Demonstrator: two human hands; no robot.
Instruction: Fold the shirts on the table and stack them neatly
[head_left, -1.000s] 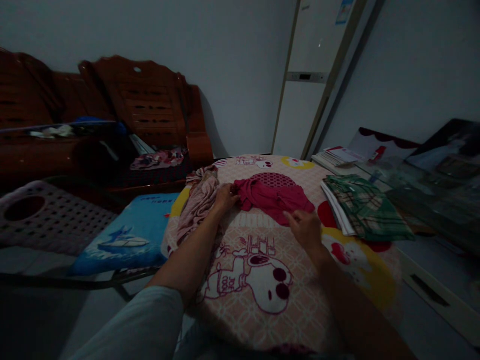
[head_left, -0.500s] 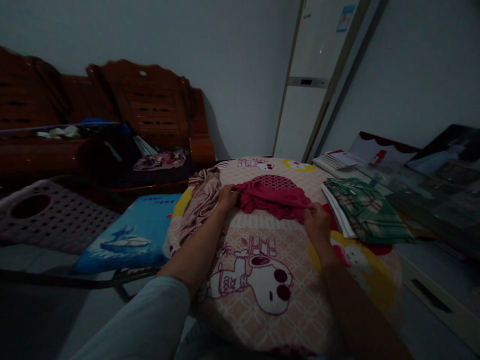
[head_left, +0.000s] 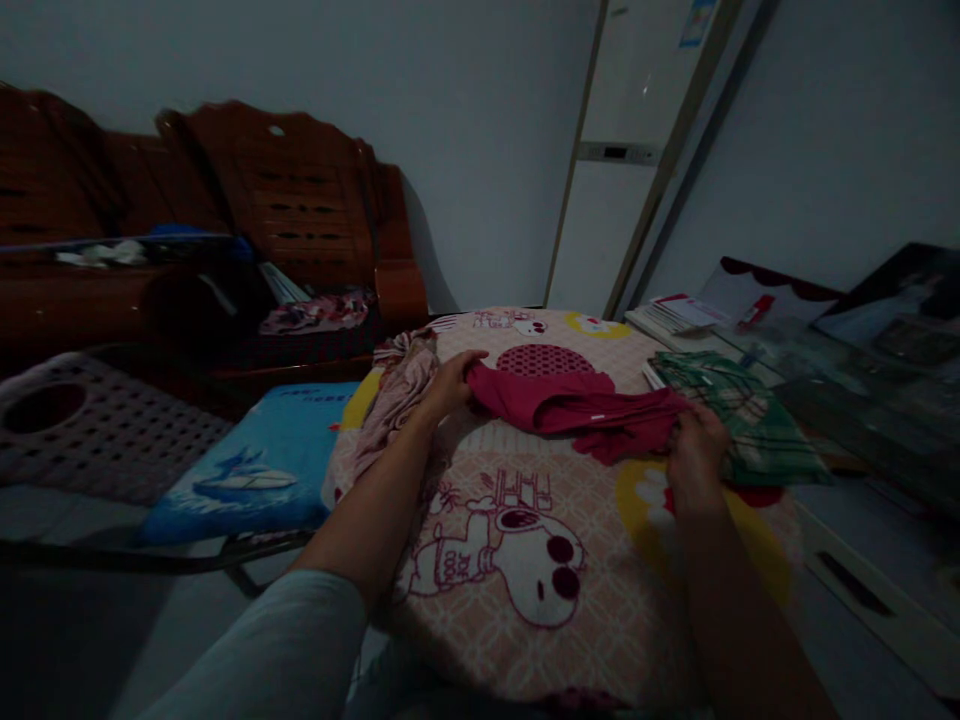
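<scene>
A dark pink garment point(head_left: 547, 400) with a small white label stretches across the table, bunched and loosely folded. Its left end is gripped by my left hand point(head_left: 454, 385), fingers closed on the cloth. My right hand point(head_left: 697, 440) pinches the other end, which lies slightly lower. Part of the garment sags toward the tabletop between and below the hands. Just left of my left hand, a crumpled pale pink cloth point(head_left: 394, 400) rests on the table. Close beyond my right hand lies a folded green plaid cloth point(head_left: 750, 410).
The round table wears a pink cartoon-print cover point(head_left: 487, 560). To its left are a blue cushion point(head_left: 247, 470) and a woven chair point(head_left: 112, 430). A wooden sofa point(head_left: 285, 200) stands behind them. At the right are stacked papers point(head_left: 675, 315) and a glass-topped surface point(head_left: 825, 380).
My right hand has moved right, drawing the pink garment out wider, and its white label now shows. My left hand has shifted slightly up and keeps hold of its end.
</scene>
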